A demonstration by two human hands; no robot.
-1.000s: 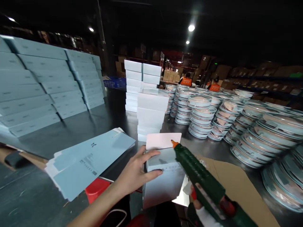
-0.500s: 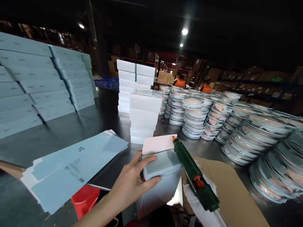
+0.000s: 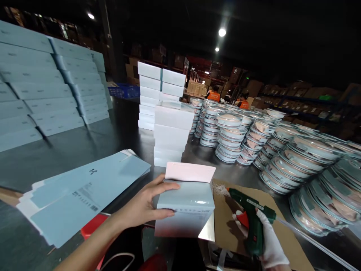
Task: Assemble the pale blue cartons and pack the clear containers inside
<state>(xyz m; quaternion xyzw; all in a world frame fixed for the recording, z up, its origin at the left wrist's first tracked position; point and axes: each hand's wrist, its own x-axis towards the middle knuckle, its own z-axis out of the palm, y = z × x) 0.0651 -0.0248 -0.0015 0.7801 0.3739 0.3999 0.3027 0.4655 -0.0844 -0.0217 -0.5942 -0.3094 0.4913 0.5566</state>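
My bare left hand (image 3: 143, 205) grips the left side of a small pale blue box (image 3: 186, 205) that stands at the table's near edge, its white top flap (image 3: 190, 172) open and tilted back. My right hand (image 3: 267, 241), in a white glove, holds a green glue gun (image 3: 252, 216) with an orange trigger. The gun lies low over a sheet of brown cardboard (image 3: 279, 241), just right of the box, nozzle pointing left and away from the flap.
A pile of flat blue box blanks (image 3: 81, 194) lies at the near left. White boxes (image 3: 172, 131) are stacked mid-table, blue boxes (image 3: 47, 90) at the far left, and round lidded tins (image 3: 282, 150) in stacks on the right. People in orange vests (image 3: 214, 96) stand far behind.
The glue gun has dropped from the box's flap down to the cardboard on the right. My left hand still holds the box, which now sits squarer to me.
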